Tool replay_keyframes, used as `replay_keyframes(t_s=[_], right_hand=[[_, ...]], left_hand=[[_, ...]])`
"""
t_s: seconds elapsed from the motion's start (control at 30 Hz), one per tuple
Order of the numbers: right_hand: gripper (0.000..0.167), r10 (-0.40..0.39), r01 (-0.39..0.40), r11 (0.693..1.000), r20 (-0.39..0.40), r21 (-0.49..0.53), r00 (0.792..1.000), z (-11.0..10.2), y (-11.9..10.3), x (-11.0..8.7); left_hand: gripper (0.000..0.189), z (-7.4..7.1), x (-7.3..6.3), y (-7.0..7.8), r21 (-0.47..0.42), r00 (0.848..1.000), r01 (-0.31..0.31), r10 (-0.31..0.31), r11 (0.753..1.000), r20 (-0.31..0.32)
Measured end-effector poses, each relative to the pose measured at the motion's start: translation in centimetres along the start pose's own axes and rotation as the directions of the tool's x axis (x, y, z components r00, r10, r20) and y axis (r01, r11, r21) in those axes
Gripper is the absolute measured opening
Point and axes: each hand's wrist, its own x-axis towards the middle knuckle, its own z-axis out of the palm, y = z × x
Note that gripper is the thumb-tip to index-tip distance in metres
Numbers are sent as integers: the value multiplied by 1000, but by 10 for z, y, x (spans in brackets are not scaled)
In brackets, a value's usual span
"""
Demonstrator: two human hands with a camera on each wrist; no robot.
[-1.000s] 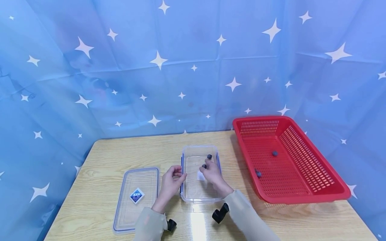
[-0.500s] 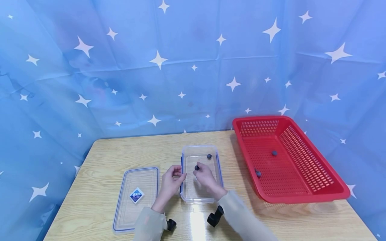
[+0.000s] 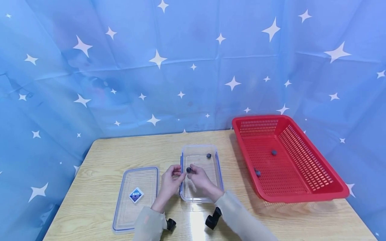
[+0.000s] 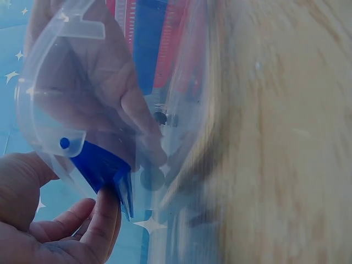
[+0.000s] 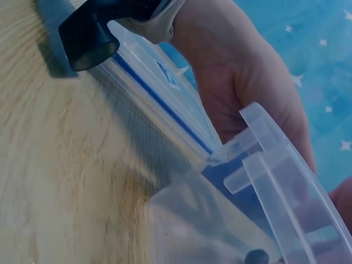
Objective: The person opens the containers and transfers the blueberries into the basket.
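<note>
My left hand (image 3: 172, 182) grips the left wall of a clear plastic food container (image 3: 208, 199); in the left wrist view its fingers lie against the blue side clip (image 4: 104, 170). Inside the container, my right hand (image 3: 201, 179) pinches a dark round blueberry (image 3: 188, 169) at its fingertips, close to the left wall. Through the clear wall, the left wrist view shows this blueberry (image 4: 152, 179) low in the container. A second blueberry (image 3: 209, 156) lies at the container's far right. The right wrist view shows one blueberry (image 5: 257, 257) at its bottom edge.
A red perforated basket (image 3: 304, 197) stands on the right, with a blueberry (image 3: 274, 152) on its floor and another (image 3: 257, 173) by its left wall. The clear lid (image 3: 120, 214) with a blue seal lies left of the container on the wooden table (image 3: 135, 150).
My right hand has moved left inside the container, carrying the blueberry toward the left wall. My left hand stays in place.
</note>
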Motion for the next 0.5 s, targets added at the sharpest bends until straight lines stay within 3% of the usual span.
replay_keyframes(t_s=[0.27, 0.4, 0.5], right_hand=[[56, -15, 15, 999, 28, 33, 999, 4, 0, 0], [59, 3, -2, 1000, -7, 26, 1000, 6, 3, 0], [59, 0, 0, 1000, -11, -2, 1000, 7, 3, 0]], left_hand=[[30, 1, 2, -11, -8, 1000, -3, 3, 1000, -6], [30, 1, 1, -8, -11, 1000, 16, -16, 1000, -4], [29, 0, -1, 3, -27, 1000, 27, -27, 999, 2]])
